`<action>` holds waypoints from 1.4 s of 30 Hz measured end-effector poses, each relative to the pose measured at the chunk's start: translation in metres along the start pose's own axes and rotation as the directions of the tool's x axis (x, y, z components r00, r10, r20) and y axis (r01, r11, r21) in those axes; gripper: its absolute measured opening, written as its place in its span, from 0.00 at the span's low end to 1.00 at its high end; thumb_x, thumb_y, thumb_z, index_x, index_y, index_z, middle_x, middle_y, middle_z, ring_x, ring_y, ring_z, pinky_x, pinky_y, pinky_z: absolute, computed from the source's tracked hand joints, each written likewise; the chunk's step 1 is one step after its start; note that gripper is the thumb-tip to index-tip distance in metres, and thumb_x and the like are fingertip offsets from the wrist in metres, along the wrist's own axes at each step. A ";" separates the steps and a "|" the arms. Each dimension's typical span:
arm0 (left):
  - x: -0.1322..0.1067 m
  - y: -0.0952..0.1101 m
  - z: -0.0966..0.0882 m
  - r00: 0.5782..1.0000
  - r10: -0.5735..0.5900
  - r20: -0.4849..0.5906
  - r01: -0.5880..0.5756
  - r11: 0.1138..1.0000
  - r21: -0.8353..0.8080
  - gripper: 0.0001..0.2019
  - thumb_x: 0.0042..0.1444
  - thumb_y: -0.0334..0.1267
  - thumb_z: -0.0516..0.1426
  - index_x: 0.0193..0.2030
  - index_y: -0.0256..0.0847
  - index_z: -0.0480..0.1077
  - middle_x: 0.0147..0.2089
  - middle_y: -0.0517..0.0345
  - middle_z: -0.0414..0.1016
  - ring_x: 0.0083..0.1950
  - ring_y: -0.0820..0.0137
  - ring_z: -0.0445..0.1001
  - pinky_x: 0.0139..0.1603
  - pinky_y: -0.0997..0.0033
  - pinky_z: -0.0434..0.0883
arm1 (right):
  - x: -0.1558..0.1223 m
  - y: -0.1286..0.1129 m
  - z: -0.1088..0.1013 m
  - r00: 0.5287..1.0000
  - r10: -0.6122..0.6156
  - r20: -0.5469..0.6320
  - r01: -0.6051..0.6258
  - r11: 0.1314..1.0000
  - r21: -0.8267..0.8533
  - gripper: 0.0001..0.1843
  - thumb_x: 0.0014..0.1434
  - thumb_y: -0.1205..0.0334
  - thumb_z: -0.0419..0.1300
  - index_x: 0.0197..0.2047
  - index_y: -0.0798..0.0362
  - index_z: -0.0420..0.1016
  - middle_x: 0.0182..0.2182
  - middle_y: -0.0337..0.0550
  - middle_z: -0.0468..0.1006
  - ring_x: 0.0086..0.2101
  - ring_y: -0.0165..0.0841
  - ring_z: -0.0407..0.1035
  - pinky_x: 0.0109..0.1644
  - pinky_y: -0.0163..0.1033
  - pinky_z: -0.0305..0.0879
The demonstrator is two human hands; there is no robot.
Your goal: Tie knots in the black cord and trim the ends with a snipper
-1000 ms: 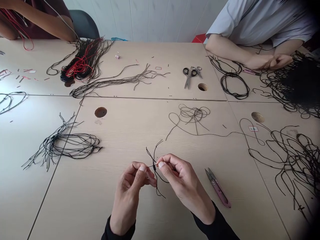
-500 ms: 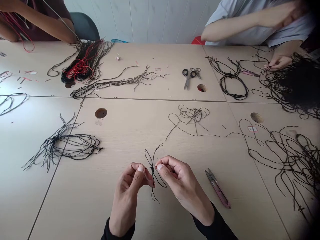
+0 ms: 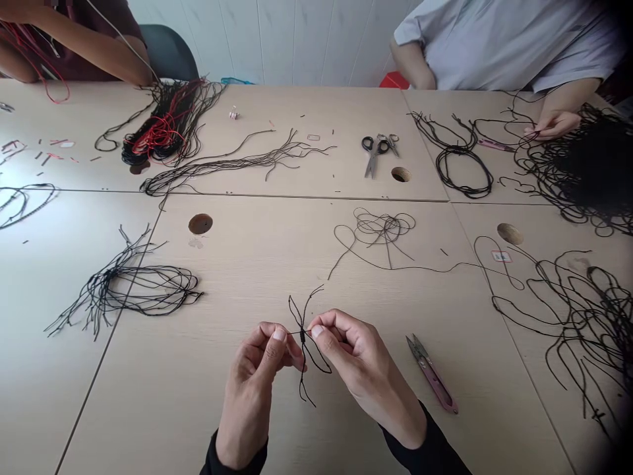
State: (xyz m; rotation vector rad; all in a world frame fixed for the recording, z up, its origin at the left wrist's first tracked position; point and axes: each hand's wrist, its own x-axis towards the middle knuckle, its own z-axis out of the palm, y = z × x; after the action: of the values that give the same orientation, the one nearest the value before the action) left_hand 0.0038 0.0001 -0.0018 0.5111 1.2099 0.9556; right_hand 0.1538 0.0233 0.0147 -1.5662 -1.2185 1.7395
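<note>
Between my hands is a knotted black cord (image 3: 302, 335), with loops and loose ends standing out above and below its small central knot. My left hand (image 3: 260, 376) pinches a thin strand on the knot's left side, thumb against forefinger. On the opposite side my right hand (image 3: 359, 366) pinches a short strand close to the knot. Both strands look taut. To the right of my right hand, a pair of pink-handled thread snips (image 3: 432, 375) lies on the table, blades pointing away from me.
A tied bundle of black cords (image 3: 143, 290) lies left, a thin loose thread (image 3: 383, 227) ahead. Tangled black cords (image 3: 588, 323) cover the right side. Farther off are scissors (image 3: 370, 155) and a black-and-red cord heap (image 3: 163, 125). Two people sit across the table (image 3: 247, 264).
My hands hold nearly the same pose, still pinching the cord. Across the table on the right, the person in the light shirt has lowered a raised arm.
</note>
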 end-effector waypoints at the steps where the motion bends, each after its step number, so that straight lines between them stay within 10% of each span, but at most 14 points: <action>1: 0.000 0.000 0.000 1.000 0.000 0.001 0.000 1.000 0.000 0.11 0.62 0.43 0.53 0.31 0.39 0.66 0.29 0.59 0.70 0.32 0.71 0.69 0.38 0.68 0.66 | 0.000 0.000 0.000 1.000 0.000 0.000 0.000 1.000 0.001 0.15 0.64 0.52 0.52 0.34 0.53 0.69 0.19 0.30 0.51 0.20 0.25 0.44 0.21 0.31 0.44; 31: 0.003 -0.002 0.002 1.000 0.001 0.017 -0.001 1.000 -0.027 0.11 0.61 0.43 0.54 0.34 0.39 0.69 0.33 0.57 0.69 0.35 0.70 0.70 0.39 0.68 0.70 | -0.001 0.001 0.002 1.000 -0.007 -0.020 0.007 1.000 0.025 0.14 0.64 0.53 0.52 0.33 0.54 0.69 0.19 0.30 0.53 0.20 0.23 0.44 0.21 0.30 0.44; 42: 0.006 -0.004 0.004 0.999 -0.028 0.033 0.026 0.997 0.067 0.10 0.58 0.43 0.58 0.34 0.38 0.68 0.32 0.58 0.71 0.37 0.71 0.70 0.42 0.71 0.67 | 0.000 0.012 0.009 0.984 -0.135 -0.120 0.121 0.986 -0.118 0.11 0.64 0.54 0.52 0.39 0.51 0.71 0.34 0.41 0.72 0.32 0.30 0.65 0.30 0.31 0.65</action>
State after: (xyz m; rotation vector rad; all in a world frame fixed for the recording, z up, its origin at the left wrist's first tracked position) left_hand 0.0097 0.0034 -0.0070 0.5603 1.2182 0.8831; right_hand 0.1474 0.0155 0.0041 -1.5966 -1.3398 1.4910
